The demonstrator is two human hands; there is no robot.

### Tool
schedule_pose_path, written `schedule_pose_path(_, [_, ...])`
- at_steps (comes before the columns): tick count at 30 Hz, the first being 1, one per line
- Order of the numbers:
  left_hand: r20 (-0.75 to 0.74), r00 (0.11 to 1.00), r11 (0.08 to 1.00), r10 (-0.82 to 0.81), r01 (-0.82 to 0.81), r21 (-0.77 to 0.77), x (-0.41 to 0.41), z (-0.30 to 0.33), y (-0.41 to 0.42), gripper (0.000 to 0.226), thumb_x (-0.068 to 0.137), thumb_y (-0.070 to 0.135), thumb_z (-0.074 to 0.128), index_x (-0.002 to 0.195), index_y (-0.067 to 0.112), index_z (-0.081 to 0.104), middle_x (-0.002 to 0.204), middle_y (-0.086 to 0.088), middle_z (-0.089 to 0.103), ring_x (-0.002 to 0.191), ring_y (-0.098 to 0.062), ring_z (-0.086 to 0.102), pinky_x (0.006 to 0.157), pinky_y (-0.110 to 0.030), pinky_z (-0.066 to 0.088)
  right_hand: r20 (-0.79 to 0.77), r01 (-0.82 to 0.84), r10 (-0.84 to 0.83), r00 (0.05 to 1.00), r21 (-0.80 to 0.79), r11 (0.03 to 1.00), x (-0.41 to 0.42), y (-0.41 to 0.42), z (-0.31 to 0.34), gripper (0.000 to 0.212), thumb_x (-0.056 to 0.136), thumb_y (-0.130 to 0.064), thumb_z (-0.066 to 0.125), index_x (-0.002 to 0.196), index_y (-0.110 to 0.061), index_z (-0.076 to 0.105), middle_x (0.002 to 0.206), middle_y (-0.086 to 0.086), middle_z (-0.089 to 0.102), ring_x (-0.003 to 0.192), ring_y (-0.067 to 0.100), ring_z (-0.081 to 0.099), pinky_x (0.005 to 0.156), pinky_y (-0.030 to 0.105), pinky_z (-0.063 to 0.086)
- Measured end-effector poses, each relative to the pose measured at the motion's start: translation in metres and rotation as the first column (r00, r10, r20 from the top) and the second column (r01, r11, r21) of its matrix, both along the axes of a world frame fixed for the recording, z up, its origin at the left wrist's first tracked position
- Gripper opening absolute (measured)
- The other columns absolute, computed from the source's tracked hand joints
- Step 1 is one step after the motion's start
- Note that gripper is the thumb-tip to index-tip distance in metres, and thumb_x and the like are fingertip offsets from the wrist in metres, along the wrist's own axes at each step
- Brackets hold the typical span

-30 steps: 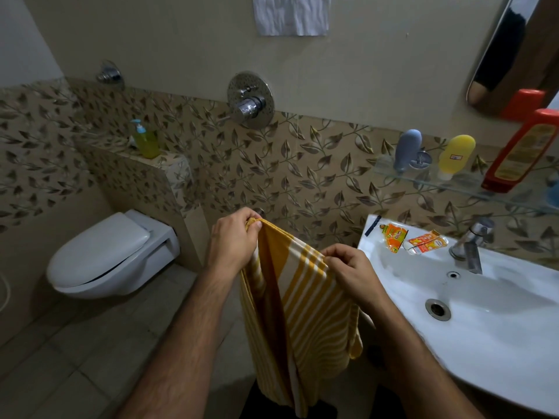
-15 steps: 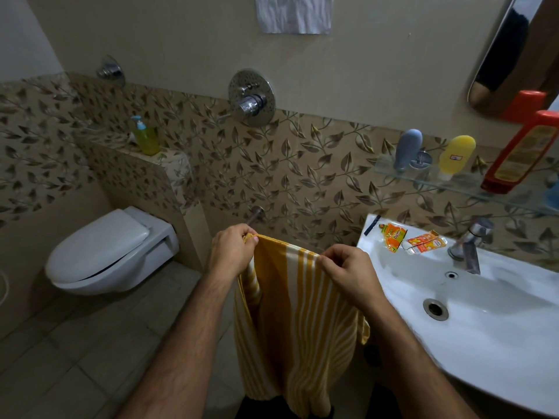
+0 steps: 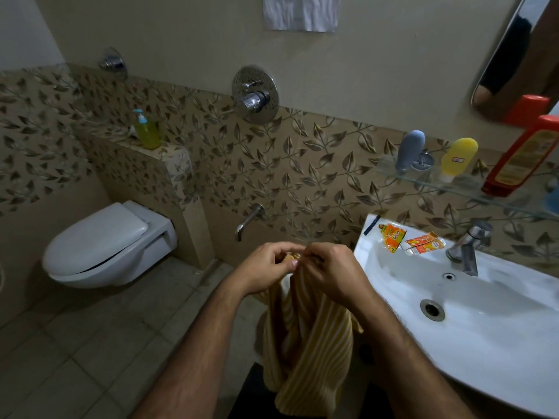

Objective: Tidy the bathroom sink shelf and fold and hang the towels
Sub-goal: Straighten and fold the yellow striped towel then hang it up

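Item 1. Green pump bottle [image 3: 147, 133], upright on the tiled ledge [image 3: 169, 152] above the toilet [image 3: 106, 243]; liquid inside looks yellow-green, level not readable. Probably parked there within reach of the seat

Item 2. Left hand [image 3: 266, 269], grip closed, pinching the top edge of the yellow striped towel [image 3: 305, 337]. Fingertips meet those of the other hand, which reads as two corners being brought together for a fold

Item 3. Yellow striped towel, hanging in loose vertical folds from both hands, in the air just left of the sink, touching no rail. Judged mid-fold, not yet hung

Item 4. Right hand [image 3: 331, 272], grip closed, pinching the same top edge beside the left

Item 5. White towel [image 3: 301, 12], flat against the wall at top, mostly cut off by the frame edge; its hanger is not visible

Item 6. Sink [image 3: 499, 343], basin dry-looking and holding nothing. On its back rim lie two orange sachets [image 3: 408, 240], flat, near the tap [image 3: 467, 244]; these likely await tidying

Item 7. Glass shelf [image 3: 459, 182], carrying a grey bottle [image 3: 410, 151] and a yellow bottle [image 3: 458, 157], both cap-down, presumably so contents settle at the opening, and a red bottle [image 3: 524, 157] leaning; contents not visible
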State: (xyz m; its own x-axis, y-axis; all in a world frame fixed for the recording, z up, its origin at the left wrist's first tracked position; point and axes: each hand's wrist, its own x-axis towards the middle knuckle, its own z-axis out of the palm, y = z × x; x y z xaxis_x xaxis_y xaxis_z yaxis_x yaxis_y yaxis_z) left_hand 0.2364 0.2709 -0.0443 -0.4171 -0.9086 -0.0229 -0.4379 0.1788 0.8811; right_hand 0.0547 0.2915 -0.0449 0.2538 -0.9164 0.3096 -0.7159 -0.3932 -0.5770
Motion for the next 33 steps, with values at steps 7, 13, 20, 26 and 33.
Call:
schedule_pose_path(7, [0.192,0.936,0.929,0.295,-0.234,-0.288,-0.009,0.009,0.001,0.006,0.089,0.024,0.063,0.088,0.029,0.067,0.082,0.013,0.068,0.081,-0.007,0.061,0.068,-0.023,0.042,0.193,0.099,-0.188,0.963,0.398,0.912,-0.012,0.005,0.0,0.018,0.08,-0.041,0.075,0.088,-0.025,0.07,0.081,-0.005,0.07,0.078,0.009,0.066,0.069,0.033,0.056])
schedule_pose_path(13, [0.236,0.897,0.89,0.375,-0.276,-0.364,0.001,0.021,-0.003,0.008,0.09,0.025,0.06,0.094,0.027,0.068,0.092,0.008,0.071,0.091,-0.013,0.063,0.08,-0.028,0.047,0.114,0.109,-0.205,0.972,0.555,0.824,-0.032,0.011,-0.001,0.017,0.08,-0.033,0.078,0.092,-0.026,0.067,0.089,-0.006,0.069,0.084,0.01,0.067,0.075,0.03,0.058])
schedule_pose_path(20, [0.21,0.892,0.879,0.399,-0.307,-0.365,0.001,0.037,0.003,0.013,0.091,0.027,0.059,0.1,0.025,0.069,0.096,0.006,0.07,0.094,-0.015,0.063,0.084,-0.033,0.05,0.333,0.106,-0.322,0.886,0.532,0.84,-0.015,0.019,-0.002,0.04,0.096,-0.055,0.045,0.096,-0.021,0.067,0.091,0.001,0.068,0.087,0.014,0.065,0.081,0.036,0.054])
schedule_pose_path(26, [0.239,0.855,0.852,0.46,-0.349,-0.39,-0.006,0.047,0.006,0.017,0.091,0.027,0.059,0.103,0.021,0.07,0.101,0.0,0.072,0.101,-0.022,0.063,0.091,-0.035,0.047,0.152,0.225,-0.289,0.945,0.338,0.914,-0.011,0.014,0.002,0.043,0.075,-0.056,0.073,0.105,-0.029,0.056,0.09,-0.013,0.062,0.081,0.003,0.059,0.068,0.028,0.052])
schedule_pose_path(33, [0.247,0.844,0.849,0.476,-0.368,-0.379,-0.004,0.052,0.011,0.018,0.093,0.028,0.057,0.104,0.022,0.07,0.101,0.004,0.07,0.099,-0.016,0.061,0.088,-0.033,0.047,-0.192,0.407,-0.374,0.907,0.175,0.896,-0.009,0.005,0.013,0.013,0.079,-0.036,0.059,0.077,-0.024,0.063,0.07,-0.007,0.061,0.073,0.017,0.059,0.054,0.027,0.041])
